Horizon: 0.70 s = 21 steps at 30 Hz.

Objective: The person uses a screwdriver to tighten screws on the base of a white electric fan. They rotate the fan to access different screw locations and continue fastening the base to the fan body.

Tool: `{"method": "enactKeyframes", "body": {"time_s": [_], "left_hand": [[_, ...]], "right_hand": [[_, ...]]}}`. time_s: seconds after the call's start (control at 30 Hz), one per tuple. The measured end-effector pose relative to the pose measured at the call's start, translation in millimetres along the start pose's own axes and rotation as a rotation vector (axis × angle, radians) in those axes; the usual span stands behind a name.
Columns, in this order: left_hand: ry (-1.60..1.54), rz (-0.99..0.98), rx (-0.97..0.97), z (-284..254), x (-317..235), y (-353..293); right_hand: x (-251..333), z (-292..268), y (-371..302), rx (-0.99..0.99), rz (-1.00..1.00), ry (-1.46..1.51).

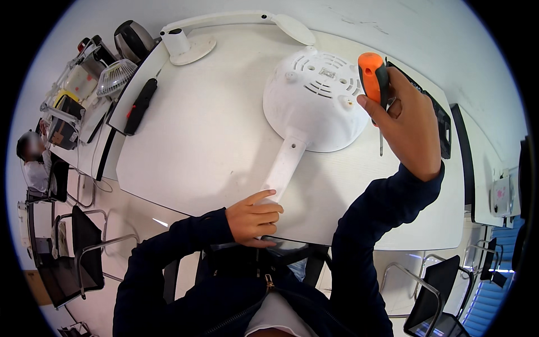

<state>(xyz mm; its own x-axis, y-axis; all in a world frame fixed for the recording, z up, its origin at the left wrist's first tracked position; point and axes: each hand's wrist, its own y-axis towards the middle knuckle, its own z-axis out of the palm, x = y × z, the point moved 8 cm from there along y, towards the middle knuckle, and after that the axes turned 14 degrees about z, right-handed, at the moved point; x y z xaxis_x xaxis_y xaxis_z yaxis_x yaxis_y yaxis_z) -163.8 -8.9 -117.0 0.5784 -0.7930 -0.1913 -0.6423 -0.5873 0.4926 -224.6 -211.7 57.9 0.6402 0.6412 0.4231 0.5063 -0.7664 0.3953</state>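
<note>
A white electric pot [323, 121] lies upside down on the white table, its vented base facing up and its long handle [285, 166] pointing toward me. My left hand [255, 219] is closed around the near end of that handle. Raised beside the pot's right side, my right hand [412, 121] grips a screwdriver [370, 76] by its orange and black handle. The screwdriver's thin shaft points down below my fingers, apart from the base. Small feet and round holes show on the pot's base.
A white desk lamp [185, 48] stands at the table's back left, its arm reaching behind the pot. A black handheld tool [141, 105] lies on the left. An open black case [441, 121] sits behind my right hand. Far left, a person [36, 163] sits near cluttered appliances.
</note>
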Motion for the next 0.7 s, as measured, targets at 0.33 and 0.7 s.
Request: {"method": "enactKeyframes", "body": {"time_s": [0.33,0.7], "left_hand": [[0.099,-0.067,-0.144,0,-5,4],[0.129,-0.089,-0.201,8,-7,22]], "right_hand": [[-2,3,3,0.020,0.028,0.012],[-3,1,2,0.008,0.011,0.024]]}}
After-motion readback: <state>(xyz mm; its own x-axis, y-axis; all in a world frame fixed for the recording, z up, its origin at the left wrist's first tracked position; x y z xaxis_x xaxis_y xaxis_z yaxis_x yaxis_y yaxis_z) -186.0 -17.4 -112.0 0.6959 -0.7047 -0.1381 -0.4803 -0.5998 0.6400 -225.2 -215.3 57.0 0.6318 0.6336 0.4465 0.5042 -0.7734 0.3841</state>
